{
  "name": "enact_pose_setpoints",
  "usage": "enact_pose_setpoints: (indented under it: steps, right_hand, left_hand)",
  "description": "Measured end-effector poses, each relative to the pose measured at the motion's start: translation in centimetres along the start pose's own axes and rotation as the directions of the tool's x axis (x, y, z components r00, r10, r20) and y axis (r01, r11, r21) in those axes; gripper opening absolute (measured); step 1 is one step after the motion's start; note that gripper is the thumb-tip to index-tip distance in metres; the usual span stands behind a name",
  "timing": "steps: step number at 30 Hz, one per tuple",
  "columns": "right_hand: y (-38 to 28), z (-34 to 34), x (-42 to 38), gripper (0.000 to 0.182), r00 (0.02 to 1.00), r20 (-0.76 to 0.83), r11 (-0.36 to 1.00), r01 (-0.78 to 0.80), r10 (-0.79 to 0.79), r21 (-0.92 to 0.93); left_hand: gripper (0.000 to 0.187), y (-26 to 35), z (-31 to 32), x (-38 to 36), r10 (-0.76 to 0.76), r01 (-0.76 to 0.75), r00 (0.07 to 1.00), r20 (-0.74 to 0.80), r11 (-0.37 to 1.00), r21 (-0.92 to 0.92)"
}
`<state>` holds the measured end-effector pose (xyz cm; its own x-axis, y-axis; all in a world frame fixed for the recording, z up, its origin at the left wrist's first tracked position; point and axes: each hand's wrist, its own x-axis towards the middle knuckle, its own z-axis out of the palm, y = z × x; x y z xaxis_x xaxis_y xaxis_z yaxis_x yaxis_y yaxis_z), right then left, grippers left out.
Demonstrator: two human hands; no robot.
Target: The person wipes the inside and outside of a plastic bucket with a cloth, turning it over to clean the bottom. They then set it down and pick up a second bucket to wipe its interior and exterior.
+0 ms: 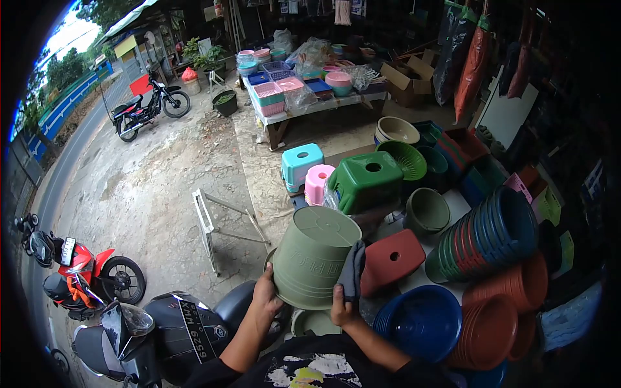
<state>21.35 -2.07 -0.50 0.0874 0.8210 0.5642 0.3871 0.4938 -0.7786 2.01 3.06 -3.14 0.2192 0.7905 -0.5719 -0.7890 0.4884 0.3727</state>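
Note:
A grey-green plastic bucket (310,249) is held upside down in front of my body, its base facing up and raised lettering on its side. My left hand (265,294) is closed on the rim at the left. On the other side, my right hand (343,309) grips a dark grey cloth (352,268) that lies against the bucket wall. Below the raised bucket, part of another grey-green bucket (315,323) shows. A red plastic stool (392,260) stands just right of the cloth.
Stacked pails (485,233), blue basins (424,323) and terracotta-coloured pots (491,330) crowd the right. Ahead are a green stool (369,181) and a table (278,118) of plastic baskets. A metal frame (207,226) and parked motorcycles (200,323) stand to the left.

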Motion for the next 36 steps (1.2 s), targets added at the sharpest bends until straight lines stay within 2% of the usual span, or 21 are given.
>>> enact_pose_setpoints:
  steps: [1, 3, 4, 6, 8, 10, 12, 14, 16, 17, 18, 19, 20, 21, 23, 24, 28, 30, 31, 34, 36]
  right_hand:
    - [0.3, -0.3, 0.6, 0.066, 1.000, -0.002, 1.000, -0.001, 0.001, -0.001]
    - [2.0, -2.2, 1.3, 0.060, 0.949, 0.066, 0.874, -0.311, 0.310, 0.372]
    - [3.2, -3.4, 1.4, 0.058, 0.887, 0.144, 0.724, -0.443, 0.438, 0.529]
    - [5.6, -5.9, 1.7, 0.055, 0.711, 0.360, 0.295, -0.619, 0.604, 0.727]
    - [7.2, -8.2, 2.2, 0.045, 0.590, 0.538, 0.207, -0.766, 0.602, 0.609]
    - [4.8, -7.9, 3.3, 0.038, 0.529, 0.472, 0.212, -0.793, 0.706, 0.572]
    - [6.1, -8.1, 3.3, 0.037, 0.513, 0.517, 0.270, -0.838, 0.686, 0.474]
    - [6.3, -8.1, 3.4, 0.038, 0.488, 0.562, 0.325, -0.871, 0.668, 0.370]
    - [4.6, -7.2, 4.4, 0.041, 0.577, 0.590, 0.692, -0.721, 0.565, 0.042]
    - [1.9, -7.5, 6.3, 0.046, 0.416, 0.640, 0.708, -0.640, 0.646, -0.298]
    - [1.8, -6.5, 5.5, 0.046, 0.415, 0.636, 0.704, -0.645, 0.650, -0.298]
    - [1.6, -5.2, 4.2, 0.052, 0.645, 0.551, 0.848, -0.383, 0.529, -0.366]
    - [1.4, -4.1, 3.2, 0.061, 0.816, 0.476, 0.886, -0.091, 0.329, -0.455]
    - [0.6, -3.6, 2.7, 0.061, 0.819, 0.469, 0.884, -0.095, 0.330, -0.457]
    - [-2.0, -3.2, 2.1, 0.080, 0.759, 0.601, 0.775, 0.215, 0.250, -0.594]
    - [-2.6, -3.2, 1.6, 0.080, 0.761, 0.599, 0.775, 0.213, 0.250, -0.595]
    - [-3.1, -3.6, -1.8, 0.080, 0.764, 0.620, 0.803, 0.252, 0.177, -0.540]
    - [-1.6, -4.3, -4.3, 0.076, 0.812, 0.572, 0.803, 0.266, 0.111, -0.533]
    - [-1.1, -4.8, -5.1, 0.073, 0.828, 0.552, 0.794, 0.272, 0.095, -0.544]
    - [0.1, -5.9, -6.9, 0.067, 0.898, 0.439, 0.903, 0.176, 0.015, -0.392]
    - [0.9, -6.5, -7.4, 0.065, 0.926, 0.374, 0.891, 0.217, -0.058, -0.398]
  left_hand:
    - [0.051, 0.0, -0.4, 0.0, -0.008, 0.008, 1.000, 0.014, 1.000, 0.003]
    - [0.051, 0.4, -1.3, -0.2, -0.044, 0.042, 0.998, 0.053, 0.998, 0.042]
    - [0.051, 0.6, -1.8, -0.4, -0.079, 0.072, 0.993, 0.090, 0.994, 0.079]
    - [0.050, 0.8, -2.8, -0.7, -0.042, 0.021, 0.992, 0.123, 0.985, 0.170]
    - [0.050, 1.1, -3.5, -0.8, -0.014, -0.028, 0.987, 0.162, 0.966, 0.257]
    - [0.051, 1.8, -3.4, -0.7, 0.004, -0.186, 0.947, 0.321, 0.820, 0.541]
    - [0.046, 2.3, -2.0, -1.3, -0.009, -0.191, 0.945, 0.327, 0.797, 0.573]
    - [0.041, 2.3, -0.2, -2.5, -0.023, -0.224, 0.955, 0.296, 0.598, 0.770]
    - [0.039, 1.8, 0.7, -2.7, -0.058, -0.206, 0.959, 0.279, 0.535, 0.819]
    - [0.039, 1.5, 1.2, -2.8, -0.039, -0.236, 0.958, 0.285, 0.461, 0.855]
    - [0.040, 1.2, 1.8, -3.0, -0.021, -0.265, 0.955, 0.295, 0.382, 0.885]
    - [0.040, 1.0, 2.6, -3.5, 0.003, -0.272, 0.955, 0.297, 0.408, 0.872]
    - [0.040, 0.8, 2.6, -3.2, -0.003, -0.272, 0.954, 0.299, 0.405, 0.873]
    - [0.037, 0.6, 2.2, -2.7, 0.068, -0.292, 0.954, 0.291, 0.417, 0.861]
    - [0.032, 0.0, 0.8, -1.1, 0.201, -0.353, 0.935, 0.292, 0.451, 0.820]
    - [0.032, -0.1, 0.3, -0.8, 0.200, -0.354, 0.935, 0.294, 0.449, 0.821]
    - [0.032, -0.4, -2.6, 0.8, 0.304, -0.332, 0.938, 0.168, 0.640, 0.693]
    - [0.037, -0.4, -3.2, 1.1, 0.262, -0.289, 0.957, 0.122, 0.855, 0.430]
    - [0.043, -0.3, -3.0, 0.7, 0.218, -0.241, 0.970, 0.105, 0.903, 0.355]
    - [0.046, -0.4, -3.5, 0.6, 0.111, -0.124, 0.992, 0.058, 0.941, 0.314]
    - [0.046, -0.7, -5.0, 1.3, 0.071, -0.085, 0.996, 0.058, 0.956, 0.281]
